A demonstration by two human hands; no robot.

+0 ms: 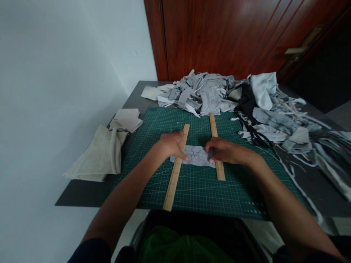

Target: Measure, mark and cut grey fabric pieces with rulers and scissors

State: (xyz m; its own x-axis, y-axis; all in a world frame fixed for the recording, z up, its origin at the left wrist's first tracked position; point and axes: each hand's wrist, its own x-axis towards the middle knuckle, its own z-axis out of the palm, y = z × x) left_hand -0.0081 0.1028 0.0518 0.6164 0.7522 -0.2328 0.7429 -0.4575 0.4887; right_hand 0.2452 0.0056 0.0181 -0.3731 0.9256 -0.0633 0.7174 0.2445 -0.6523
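Observation:
A small grey patterned fabric piece (197, 155) lies flat on the green cutting mat (192, 186). Two wooden rulers flank it: the left ruler (175, 175) and the right ruler (218, 146), each overlapping one end of the fabric. My left hand (170, 145) rests on the left ruler, fingers pressed down onto the ruler and the fabric's left edge. My right hand (223, 150) presses with curled fingers on the right ruler and the fabric's right edge.
A large heap of grey and white fabric strips (208, 93) fills the back and right of the dark table (82, 193). Black scissors (255, 135) lie at the mat's right edge. Folded beige cloth (101, 153) and beige squares (127, 118) sit at the left.

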